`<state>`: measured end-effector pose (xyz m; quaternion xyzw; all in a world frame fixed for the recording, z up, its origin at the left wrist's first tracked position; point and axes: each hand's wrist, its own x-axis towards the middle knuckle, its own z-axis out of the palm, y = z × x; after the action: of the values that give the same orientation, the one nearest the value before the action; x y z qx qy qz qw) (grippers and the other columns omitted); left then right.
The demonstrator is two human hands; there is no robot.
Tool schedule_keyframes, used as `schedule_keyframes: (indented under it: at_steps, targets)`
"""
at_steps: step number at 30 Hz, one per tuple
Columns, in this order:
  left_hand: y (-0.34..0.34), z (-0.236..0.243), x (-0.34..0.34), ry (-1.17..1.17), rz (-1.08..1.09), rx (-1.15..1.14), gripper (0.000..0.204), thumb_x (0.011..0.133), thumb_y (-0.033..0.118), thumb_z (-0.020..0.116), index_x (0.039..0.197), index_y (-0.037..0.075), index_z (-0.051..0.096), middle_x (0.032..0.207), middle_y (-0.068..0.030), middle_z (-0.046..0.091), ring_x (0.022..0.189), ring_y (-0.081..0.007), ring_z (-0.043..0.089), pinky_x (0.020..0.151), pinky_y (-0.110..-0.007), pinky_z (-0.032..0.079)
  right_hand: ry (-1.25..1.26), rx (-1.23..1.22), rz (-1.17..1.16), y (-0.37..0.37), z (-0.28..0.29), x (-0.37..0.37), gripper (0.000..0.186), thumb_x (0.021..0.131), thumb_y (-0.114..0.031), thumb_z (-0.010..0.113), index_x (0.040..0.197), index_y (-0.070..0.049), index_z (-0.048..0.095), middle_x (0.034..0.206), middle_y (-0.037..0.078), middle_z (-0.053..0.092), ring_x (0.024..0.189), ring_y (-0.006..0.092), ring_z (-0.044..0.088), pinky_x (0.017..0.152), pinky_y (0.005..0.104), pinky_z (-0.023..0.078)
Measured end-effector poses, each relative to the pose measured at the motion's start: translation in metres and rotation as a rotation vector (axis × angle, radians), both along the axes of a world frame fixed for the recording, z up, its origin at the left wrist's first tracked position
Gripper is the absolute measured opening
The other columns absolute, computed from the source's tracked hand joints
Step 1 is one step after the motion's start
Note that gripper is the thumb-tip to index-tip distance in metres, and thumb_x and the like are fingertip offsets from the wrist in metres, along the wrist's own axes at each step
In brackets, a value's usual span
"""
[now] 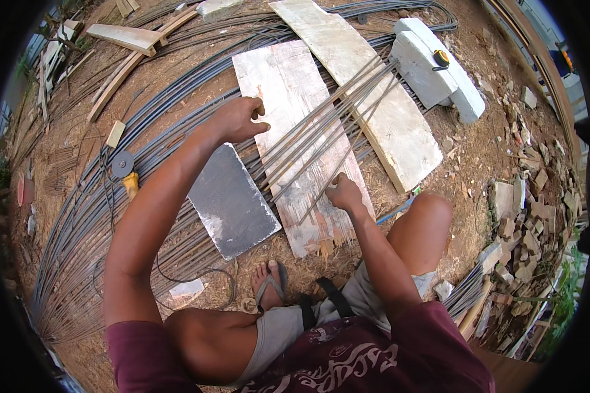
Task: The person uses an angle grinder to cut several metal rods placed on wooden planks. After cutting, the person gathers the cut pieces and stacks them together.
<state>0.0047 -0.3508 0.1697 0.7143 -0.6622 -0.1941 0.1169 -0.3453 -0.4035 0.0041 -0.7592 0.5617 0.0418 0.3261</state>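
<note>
Bare dirt ground (pixel 472 150) is lying under pale wooden planks (pixel 288 85). I am pinching thin grey steel rods (pixel 321 124) with my right hand (pixel 345 193); my left hand (pixel 241 119) is curling closed above them, its hold unclear.

A bundle of thin grey steel rods (pixel 321 124) lies fanned diagonally across a pale, worn plank (pixel 288 98).

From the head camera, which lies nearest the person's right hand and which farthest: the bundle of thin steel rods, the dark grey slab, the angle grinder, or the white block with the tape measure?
Measured from the right hand:
1. Bundle of thin steel rods: the hand is on their near ends.
2. Dark grey slab: just left, beside the plank.
3. White block: up and right, beyond the boards.
4. Angle grinder: far left, on the long bars.
</note>
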Motion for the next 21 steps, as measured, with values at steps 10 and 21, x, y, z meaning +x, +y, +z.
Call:
schedule_keyframes:
  at_steps: [10, 21]
  targets:
    - [-0.069, -0.169, -0.095, -0.068, 0.346, 0.387, 0.117, 0.074, 0.071, 0.086, 0.146, -0.013, 0.048, 0.149, -0.0352, 0.05, 0.142, -0.0474, 0.051, 0.114, -0.051, 0.05, -0.212, 0.086, -0.243, 0.012, -0.031, 0.004, 0.067, 0.08, -0.024, 0.078, 0.133, 0.007, 0.052, 0.114, 0.036, 0.071, 0.112, 0.0488, 0.071, 0.099, 0.0497, 0.055]
    - [-0.055, -0.174, -0.156, 0.172, 0.31, 0.421, 0.106, 0.064, 0.052, 0.091, 0.136, -0.015, 0.05, 0.135, -0.0386, 0.058, 0.129, -0.0497, 0.061, 0.109, -0.047, 0.054, -0.669, 0.353, -0.38, -0.005, -0.055, 0.027, 0.051, 0.084, -0.014, 0.069, 0.131, 0.004, 0.06, 0.116, 0.022, 0.075, 0.113, 0.0368, 0.072, 0.1, 0.042, 0.054]
